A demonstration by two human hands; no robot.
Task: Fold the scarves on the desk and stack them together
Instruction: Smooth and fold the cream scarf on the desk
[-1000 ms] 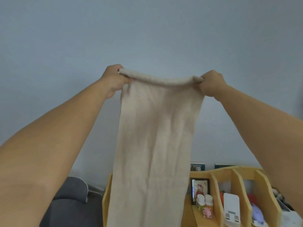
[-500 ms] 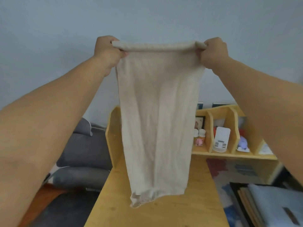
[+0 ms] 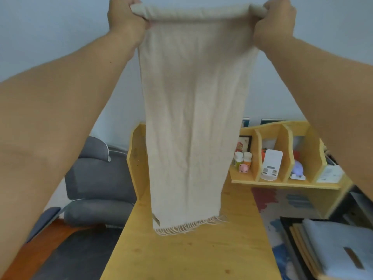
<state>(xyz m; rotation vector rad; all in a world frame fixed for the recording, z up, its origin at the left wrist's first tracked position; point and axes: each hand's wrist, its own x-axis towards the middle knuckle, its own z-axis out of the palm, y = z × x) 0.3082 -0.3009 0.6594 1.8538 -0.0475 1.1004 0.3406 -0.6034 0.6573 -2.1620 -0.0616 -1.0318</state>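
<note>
Here the wooden desk [image 3: 187, 257] fills the lower middle of the head view, with its cubby shelf [image 3: 286, 183] off at about three o'clock and a grey chair [image 3: 96, 178] at nine. Above the desk hangs the cream scarf [image 3: 191, 126], stretched out in the air from twelve o'clock down to its fringed hem [image 3: 181, 229], which seems to hang just above or barely brush the wood; which of the two cannot be told. The top edge is bunched into a soft roll between the fists. The left hand [image 3: 126, 19] grips the roll at eleven o'clock with fingers curled round it, and the right hand [image 3: 274, 23] grips the other end at one o'clock the same way.

Judging by the drape, the cloth is light, limp and lightly creased, doubled over at the top, with no stiffness to hold a fold by itself. It should not slip from a firm fist, but it will sag and twist if held at one point. The corners of the top edge look the best hold, keeping it taut across its width. At five o'clock lies a blurred stack of flat things [image 3: 331, 247].
</note>
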